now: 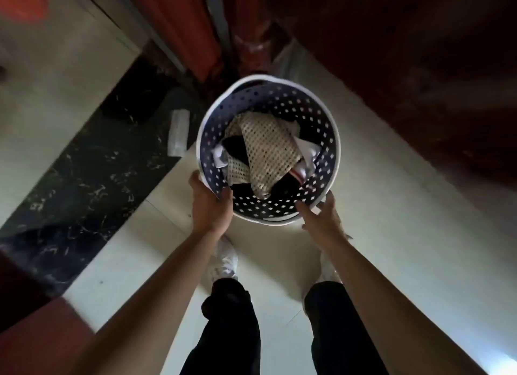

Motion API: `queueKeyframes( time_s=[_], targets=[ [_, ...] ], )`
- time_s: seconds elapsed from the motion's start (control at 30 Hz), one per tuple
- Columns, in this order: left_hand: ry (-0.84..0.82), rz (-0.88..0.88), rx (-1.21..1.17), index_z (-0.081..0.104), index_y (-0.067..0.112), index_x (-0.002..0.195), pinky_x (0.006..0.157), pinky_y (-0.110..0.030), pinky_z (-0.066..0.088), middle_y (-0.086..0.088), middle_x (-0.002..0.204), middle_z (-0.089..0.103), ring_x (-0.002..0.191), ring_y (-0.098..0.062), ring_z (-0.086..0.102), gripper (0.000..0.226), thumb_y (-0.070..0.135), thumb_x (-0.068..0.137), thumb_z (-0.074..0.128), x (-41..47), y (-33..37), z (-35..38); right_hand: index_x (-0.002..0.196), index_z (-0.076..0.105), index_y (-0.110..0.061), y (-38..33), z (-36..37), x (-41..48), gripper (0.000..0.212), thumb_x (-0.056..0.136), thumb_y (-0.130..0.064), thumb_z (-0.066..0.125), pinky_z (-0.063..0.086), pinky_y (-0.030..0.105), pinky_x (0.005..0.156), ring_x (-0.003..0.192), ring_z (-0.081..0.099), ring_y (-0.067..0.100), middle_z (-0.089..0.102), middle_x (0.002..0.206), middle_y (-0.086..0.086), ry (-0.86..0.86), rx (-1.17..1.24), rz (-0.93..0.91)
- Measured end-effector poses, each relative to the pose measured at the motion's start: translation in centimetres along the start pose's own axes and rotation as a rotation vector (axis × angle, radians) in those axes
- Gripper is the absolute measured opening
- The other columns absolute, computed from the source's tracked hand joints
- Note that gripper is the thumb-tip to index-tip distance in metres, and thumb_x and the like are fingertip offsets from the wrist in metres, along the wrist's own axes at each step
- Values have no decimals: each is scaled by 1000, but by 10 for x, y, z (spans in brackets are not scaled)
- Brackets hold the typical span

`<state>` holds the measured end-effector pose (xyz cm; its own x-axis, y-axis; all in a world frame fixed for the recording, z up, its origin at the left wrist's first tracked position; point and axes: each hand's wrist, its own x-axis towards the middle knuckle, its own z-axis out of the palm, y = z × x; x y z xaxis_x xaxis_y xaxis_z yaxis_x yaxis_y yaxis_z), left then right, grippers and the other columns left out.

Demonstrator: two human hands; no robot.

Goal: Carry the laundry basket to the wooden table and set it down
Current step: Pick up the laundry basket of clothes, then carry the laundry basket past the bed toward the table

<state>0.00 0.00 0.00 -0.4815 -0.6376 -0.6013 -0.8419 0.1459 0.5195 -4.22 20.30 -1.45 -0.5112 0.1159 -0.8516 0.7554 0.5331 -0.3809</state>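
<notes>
The basket [268, 151] hangs straight ahead over the floor [377, 206], its near rim gripped by both the left hand [211, 206] and right hand [321, 215], each closed on it, while no wooden surface is clearly in view.

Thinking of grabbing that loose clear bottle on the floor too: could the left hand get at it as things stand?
Probably not: the left hand is clamped on the laundry basket rim, and the bottle lies lower, off to the left.
</notes>
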Motion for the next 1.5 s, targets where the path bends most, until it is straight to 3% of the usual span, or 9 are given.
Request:
queueKeyframes(
  time_s=[0.1, 0.2, 0.53, 0.73, 0.93, 1.13, 1.27, 1.4, 1.5],
  targets=[
    [17, -11, -8, 35, 9, 144, 84, -30, 41, -10, 125, 63, 110, -32, 61, 59, 21, 93, 61, 8, 0, 2, 150, 35, -21, 2, 14, 8, 63, 95, -12, 63, 65, 61, 85, 97, 74, 32, 61, 136, 12, -43, 247, -33],
    [-14, -73, -14, 41, 7, 139, 84, -31, 43, -11, 127, 62, 107, -28, 60, 54, 21, 91, 62, 2, -2, -7, 151, 42, -20, -8, 9, -7, 64, 95, 7, 57, 68, 38, 64, 96, 76, 28, 65, 131, 10, -40, 362, 2],
    [39, -130, 12, 51, 1, 131, 80, -29, 38, -16, 123, 60, 113, -33, 59, 42, 24, 96, 57, -78, 66, -132, 140, 60, -22, -57, -97, -159, 59, 92, 13, 57, 67, 53, 83, 89, 82, 30, 80, 110, 18, -229, 185, 6],
    [41, -69, -65, 64, 10, 121, 68, -22, 41, -3, 96, 62, 85, -19, 57, 27, 21, 99, 54, -169, 152, -231, 133, 63, -24, -111, -170, -286, 52, 94, 10, 58, 67, 34, 65, 71, 82, 14, 81, 99, 6, -319, 45, -92],
    [110, -47, -166, 65, 0, 119, 76, -28, 39, -11, 101, 63, 95, -28, 60, 30, 18, 101, 49, -286, 218, -308, 97, 73, -14, -161, -227, -405, 13, 87, -13, 65, 67, 42, 65, 69, 78, 24, 81, 91, 16, -57, -5, -112],
    [111, 44, -312, 55, 3, 139, 86, -36, 43, -14, 128, 61, 117, -34, 58, 39, 17, 104, 46, -377, 273, -364, 80, 81, -21, -190, -269, -497, 23, 84, -41, 70, 67, 50, 82, 74, 78, 24, 80, 80, 8, 103, 120, -173],
    [97, 128, -373, 61, 9, 130, 81, -37, 47, -15, 121, 65, 101, -31, 61, 35, 17, 100, 47, -406, 294, -391, 91, 73, -33, -188, -276, -541, 4, 88, -31, 73, 62, 42, 89, 90, 74, 21, 77, 91, -6, 161, 260, -311],
    [-51, 259, -339, 66, 26, 108, 81, -43, 52, -13, 106, 71, 87, -26, 65, 29, 8, 93, 50, -407, 299, -408, 113, 71, -23, -172, -256, -580, 26, 91, -10, 72, 54, 33, 86, 93, 69, 17, 74, 95, -6, 207, 476, -351],
    [-236, 351, -279, 67, 22, 121, 76, -32, 50, -5, 107, 72, 95, -23, 66, 44, 1, 87, 50, -405, 298, -416, 126, 70, -19, -146, -231, -610, 37, 90, -8, 72, 59, 33, 92, 103, 75, 19, 78, 112, 7, 335, 666, -345]
  ],
)
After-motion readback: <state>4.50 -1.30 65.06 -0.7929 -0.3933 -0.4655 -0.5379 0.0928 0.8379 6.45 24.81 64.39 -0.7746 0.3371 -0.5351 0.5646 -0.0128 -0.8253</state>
